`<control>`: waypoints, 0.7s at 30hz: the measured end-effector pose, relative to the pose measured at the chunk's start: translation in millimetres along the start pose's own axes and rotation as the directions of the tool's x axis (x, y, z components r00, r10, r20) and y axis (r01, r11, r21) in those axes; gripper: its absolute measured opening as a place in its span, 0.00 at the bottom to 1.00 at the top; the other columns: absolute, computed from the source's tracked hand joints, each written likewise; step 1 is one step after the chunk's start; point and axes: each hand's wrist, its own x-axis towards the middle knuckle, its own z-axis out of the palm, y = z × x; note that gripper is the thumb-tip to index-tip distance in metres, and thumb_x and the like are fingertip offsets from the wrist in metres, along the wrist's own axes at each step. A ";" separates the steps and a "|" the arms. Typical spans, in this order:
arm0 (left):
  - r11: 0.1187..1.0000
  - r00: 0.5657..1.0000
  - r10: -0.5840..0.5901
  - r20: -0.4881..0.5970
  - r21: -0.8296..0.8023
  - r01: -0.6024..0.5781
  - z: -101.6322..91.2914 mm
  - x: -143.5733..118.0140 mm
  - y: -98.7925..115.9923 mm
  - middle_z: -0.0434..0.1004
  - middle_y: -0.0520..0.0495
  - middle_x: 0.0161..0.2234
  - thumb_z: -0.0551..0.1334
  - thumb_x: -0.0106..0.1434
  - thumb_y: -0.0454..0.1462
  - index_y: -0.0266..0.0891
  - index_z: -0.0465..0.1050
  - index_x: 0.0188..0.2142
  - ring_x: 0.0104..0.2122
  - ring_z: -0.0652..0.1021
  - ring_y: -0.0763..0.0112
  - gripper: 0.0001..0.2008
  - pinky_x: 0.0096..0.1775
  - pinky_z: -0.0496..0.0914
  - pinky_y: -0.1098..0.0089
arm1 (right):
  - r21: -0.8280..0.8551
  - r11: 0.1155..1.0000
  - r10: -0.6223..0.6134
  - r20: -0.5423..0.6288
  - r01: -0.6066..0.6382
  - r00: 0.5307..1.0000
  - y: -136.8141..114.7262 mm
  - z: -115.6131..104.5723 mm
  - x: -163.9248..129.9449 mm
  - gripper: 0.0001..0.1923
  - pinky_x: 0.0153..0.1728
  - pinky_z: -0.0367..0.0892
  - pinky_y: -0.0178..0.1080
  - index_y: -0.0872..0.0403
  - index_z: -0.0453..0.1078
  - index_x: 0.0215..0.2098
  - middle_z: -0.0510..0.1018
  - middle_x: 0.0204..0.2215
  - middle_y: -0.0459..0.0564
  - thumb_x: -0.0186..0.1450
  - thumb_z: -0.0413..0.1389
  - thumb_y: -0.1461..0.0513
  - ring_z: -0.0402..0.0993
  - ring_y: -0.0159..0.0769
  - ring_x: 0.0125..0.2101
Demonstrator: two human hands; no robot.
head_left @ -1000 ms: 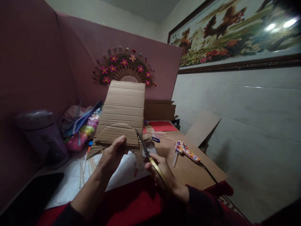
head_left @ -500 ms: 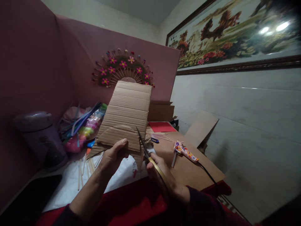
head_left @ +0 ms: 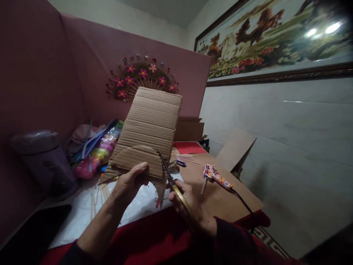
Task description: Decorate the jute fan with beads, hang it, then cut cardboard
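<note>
My left hand [head_left: 134,180] is closed on a sheet of corrugated cardboard [head_left: 153,114], thumb on the face towards me. A smaller cardboard piece with a curved top edge [head_left: 135,158] lies against the sheet's lower part, and the thumb presses on it. My right hand [head_left: 186,200] grips scissors [head_left: 172,180] with brass-coloured handles and dark blades. The blades point up and left, at the right end of the curved piece, over the sheet. A pointed strip of the sheet hangs below the blades. The left fingers behind the cardboard are hidden.
A flower-patterned glue gun [head_left: 216,176] with a cord lies on a brown board [head_left: 228,204] at right. Red paper [head_left: 189,147] lies behind. Thin sticks [head_left: 95,198] rest at left, near a purple container [head_left: 45,165] and a black flat object [head_left: 38,232]. A flowered fan [head_left: 142,73] stands behind.
The cardboard has risen slightly and tilted in my left hand. My right hand and the scissors have shifted a little to the left, with the blades along the curved edge.
</note>
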 end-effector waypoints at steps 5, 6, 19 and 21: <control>0.985 0.987 -0.038 0.155 0.172 0.010 1.4 -4.9 2.1 0.59 0.55 0.14 0.63 0.51 0.45 0.37 0.64 0.13 0.17 0.61 0.78 0.18 0.22 0.60 0.74 | 0.018 0.998 -0.058 0.054 0.057 0.997 -6.2 -10.5 -3.2 0.36 0.17 0.52 0.29 0.56 0.64 0.39 0.63 0.21 0.41 0.52 0.49 0.34 0.54 0.24 0.18; 0.983 0.987 -0.044 0.154 0.181 0.016 1.9 -5.5 2.4 0.59 0.55 0.14 0.63 0.50 0.46 0.37 0.64 0.13 0.17 0.60 0.78 0.19 0.22 0.60 0.74 | 0.019 0.998 -0.059 0.059 0.058 0.997 -6.7 -11.7 -3.7 0.37 0.17 0.52 0.29 0.56 0.64 0.38 0.62 0.21 0.41 0.52 0.48 0.33 0.53 0.24 0.18; 0.975 0.982 -0.080 0.174 0.217 0.041 -4.6 -2.9 0.7 0.57 0.55 0.14 0.62 0.51 0.46 0.38 0.62 0.13 0.17 0.58 0.78 0.19 0.21 0.59 0.73 | 0.009 0.999 -0.033 -0.052 0.034 0.998 -16.3 -3.2 -4.2 0.30 0.20 0.56 0.30 0.57 0.65 0.30 0.64 0.19 0.42 0.50 0.56 0.38 0.58 0.25 0.19; 0.971 0.982 -0.081 0.171 0.237 0.039 -7.1 -1.6 0.4 0.57 0.55 0.14 0.62 0.52 0.46 0.38 0.62 0.13 0.17 0.58 0.77 0.19 0.21 0.59 0.73 | -0.002 1.000 -0.001 -0.019 0.001 1.000 -16.5 -7.0 -5.5 0.30 0.18 0.55 0.29 0.57 0.66 0.31 0.64 0.19 0.41 0.51 0.56 0.39 0.59 0.24 0.18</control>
